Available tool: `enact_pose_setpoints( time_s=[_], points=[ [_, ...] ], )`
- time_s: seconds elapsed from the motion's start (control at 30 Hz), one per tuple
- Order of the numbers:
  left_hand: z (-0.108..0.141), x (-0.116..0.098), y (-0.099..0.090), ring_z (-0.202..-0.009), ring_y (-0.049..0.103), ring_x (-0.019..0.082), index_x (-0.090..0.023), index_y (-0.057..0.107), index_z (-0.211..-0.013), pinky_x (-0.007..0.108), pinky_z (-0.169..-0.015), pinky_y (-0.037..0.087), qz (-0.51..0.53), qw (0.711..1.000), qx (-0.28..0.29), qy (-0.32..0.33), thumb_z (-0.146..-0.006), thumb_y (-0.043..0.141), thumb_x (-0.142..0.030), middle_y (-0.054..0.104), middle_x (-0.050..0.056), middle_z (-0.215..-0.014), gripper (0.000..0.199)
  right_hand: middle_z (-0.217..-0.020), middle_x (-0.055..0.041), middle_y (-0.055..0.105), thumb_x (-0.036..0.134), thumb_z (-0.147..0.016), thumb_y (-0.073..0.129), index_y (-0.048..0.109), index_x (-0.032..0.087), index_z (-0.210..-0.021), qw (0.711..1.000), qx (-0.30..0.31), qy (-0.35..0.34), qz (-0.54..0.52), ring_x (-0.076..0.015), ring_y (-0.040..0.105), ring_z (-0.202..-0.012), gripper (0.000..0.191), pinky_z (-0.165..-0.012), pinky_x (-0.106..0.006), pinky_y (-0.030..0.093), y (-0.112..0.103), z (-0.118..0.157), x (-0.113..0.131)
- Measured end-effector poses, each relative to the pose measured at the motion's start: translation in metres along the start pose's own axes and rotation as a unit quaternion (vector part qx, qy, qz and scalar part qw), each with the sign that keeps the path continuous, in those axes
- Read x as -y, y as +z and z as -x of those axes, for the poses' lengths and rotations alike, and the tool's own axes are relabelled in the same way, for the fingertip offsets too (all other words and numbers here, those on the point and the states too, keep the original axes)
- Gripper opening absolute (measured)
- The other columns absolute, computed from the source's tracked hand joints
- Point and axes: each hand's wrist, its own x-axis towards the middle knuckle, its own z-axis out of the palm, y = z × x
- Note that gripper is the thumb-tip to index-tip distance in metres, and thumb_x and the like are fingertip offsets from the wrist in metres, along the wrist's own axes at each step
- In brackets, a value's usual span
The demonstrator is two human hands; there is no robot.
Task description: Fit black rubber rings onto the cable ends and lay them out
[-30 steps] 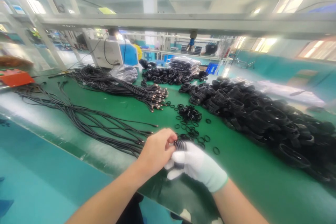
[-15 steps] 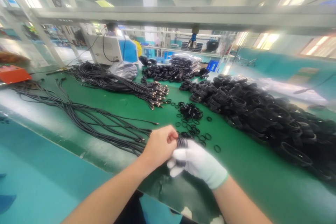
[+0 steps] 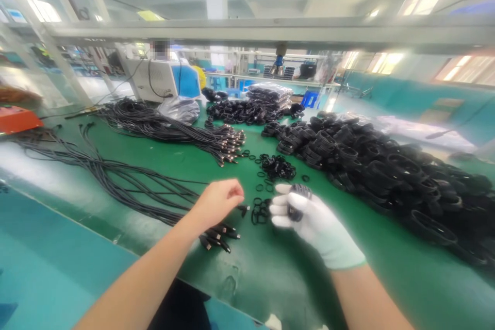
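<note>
My right hand (image 3: 313, 221), in a white glove, is closed around a coiled black cable (image 3: 295, 210); its ribbed turns show between thumb and fingers. My bare left hand (image 3: 218, 201) is above the loose black cables (image 3: 143, 191), with thumb and fingertips curled together. A plug end (image 3: 244, 209) shows just below its fingertips. I cannot make out whether the fingers hold anything. More plug ends (image 3: 220, 237) lie under the left wrist. Small black rings (image 3: 261, 212) lie between the hands, and a heap of them (image 3: 279, 167) is farther back.
A large pile of coiled black cables (image 3: 371, 170) covers the right of the green table (image 3: 266, 278). Bundled cables (image 3: 166, 126) with bright plugs lie at back left, near a white and blue machine (image 3: 154, 80). Bagged packs (image 3: 269, 94) stand behind. A metal beam (image 3: 247, 31) crosses overhead.
My hands have parted. The left moved left and away from the coil; the right moved right with the coil still in it. Plug ends under the left wrist have come into view.
</note>
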Motion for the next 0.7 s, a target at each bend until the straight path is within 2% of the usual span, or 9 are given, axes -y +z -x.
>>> enact_pose_setpoints(
  time_s=[0.07,0.13,0.23,0.33,0.4,0.47,0.53,0.57,0.7],
  points=[
    [0.001,-0.001,0.009,-0.068,0.056,0.014,-0.021,0.063,-0.074,0.023,-0.06,0.038,-0.061,0.997,0.015,0.034,-0.076,0.053,-0.023,0.064,-0.002,-0.074,0.01,-0.081,-0.0074,0.065,0.027,-0.075,0.068,0.056,0.016,-0.102,1.0,-0.028,-0.001,0.005,-0.0245,0.065,-0.08,0.031,-0.066,-0.042,0.055,-0.002,-0.001,0.002],
    [0.004,-0.004,0.022,-0.07,0.056,0.014,-0.022,0.063,-0.073,0.023,-0.062,0.037,-0.123,0.989,0.041,0.071,-0.074,0.057,-0.022,0.063,-0.002,-0.074,0.006,-0.086,-0.0086,0.066,0.028,-0.074,0.069,0.055,0.016,-0.102,0.999,-0.047,0.008,0.02,-0.0266,0.066,-0.083,0.033,-0.069,-0.046,0.055,-0.002,-0.001,0.0],
    [0.008,-0.007,0.041,-0.075,0.057,0.018,-0.02,0.062,-0.071,0.026,-0.068,0.038,-0.194,0.975,0.058,0.094,-0.071,0.062,-0.021,0.062,0.001,-0.076,0.001,-0.09,-0.0091,0.066,0.03,-0.072,0.07,0.055,0.017,-0.102,0.998,-0.059,0.013,0.028,-0.0257,0.066,-0.08,0.035,-0.066,-0.043,0.056,0.001,-0.002,-0.004],
    [0.009,-0.008,0.046,-0.079,0.056,0.019,-0.018,0.06,-0.073,0.029,-0.074,0.038,-0.21,0.973,0.036,0.09,-0.076,0.056,-0.017,0.061,0.004,-0.08,0.006,-0.091,-0.008,0.065,0.028,-0.07,0.073,0.054,0.017,-0.101,0.997,-0.065,0.015,0.034,-0.0214,0.066,-0.073,0.038,-0.058,-0.036,0.056,0.005,-0.002,-0.006],
    [0.009,-0.011,0.039,-0.077,0.055,0.017,-0.018,0.057,-0.076,0.027,-0.072,0.039,-0.143,0.987,0.016,0.075,-0.081,0.049,-0.018,0.06,0.003,-0.08,0.009,-0.089,-0.0069,0.065,0.027,-0.069,0.073,0.054,0.017,-0.103,0.997,-0.066,0.007,0.04,-0.0169,0.063,-0.067,0.04,-0.05,-0.028,0.053,0.008,-0.002,-0.009],
    [0.01,-0.015,0.03,-0.068,0.052,0.013,-0.019,0.052,-0.078,0.023,-0.065,0.039,0.015,0.998,0.028,0.047,-0.083,0.046,-0.022,0.056,-0.001,-0.074,0.009,-0.085,-0.0063,0.064,0.026,-0.07,0.073,0.053,0.016,-0.104,0.997,-0.061,-0.014,0.047,-0.0136,0.06,-0.061,0.041,-0.044,-0.023,0.049,0.01,-0.003,-0.013],
    [0.013,-0.022,0.026,-0.06,0.049,0.011,-0.018,0.049,-0.077,0.021,-0.059,0.039,0.185,0.981,0.062,0.013,-0.082,0.046,-0.025,0.051,-0.004,-0.066,0.009,-0.08,-0.0051,0.064,0.026,-0.068,0.073,0.051,0.015,-0.106,0.996,-0.053,-0.031,0.062,-0.0125,0.058,-0.056,0.045,-0.04,-0.022,0.046,0.013,-0.006,-0.02],
    [0.015,-0.025,0.026,-0.059,0.048,0.01,-0.018,0.049,-0.076,0.02,-0.058,0.038,0.23,0.971,0.071,0.0,-0.082,0.047,-0.026,0.049,-0.005,-0.064,0.01,-0.074,-0.0037,0.063,0.026,-0.067,0.074,0.051,0.014,-0.106,0.995,-0.052,-0.035,0.078,-0.0122,0.057,-0.051,0.047,-0.038,-0.022,0.045,0.014,-0.007,-0.023],
    [0.027,-0.032,0.039,-0.06,0.044,0.01,-0.017,0.051,-0.071,0.021,-0.056,0.034,0.212,0.977,0.012,-0.03,-0.08,0.05,-0.027,0.049,-0.004,-0.064,0.013,-0.05,0.0045,0.054,0.027,-0.064,0.073,0.051,0.014,-0.099,0.99,-0.072,-0.038,0.116,-0.0096,0.046,-0.033,0.044,-0.03,-0.02,0.036,0.021,-0.008,-0.035]
  ],
)
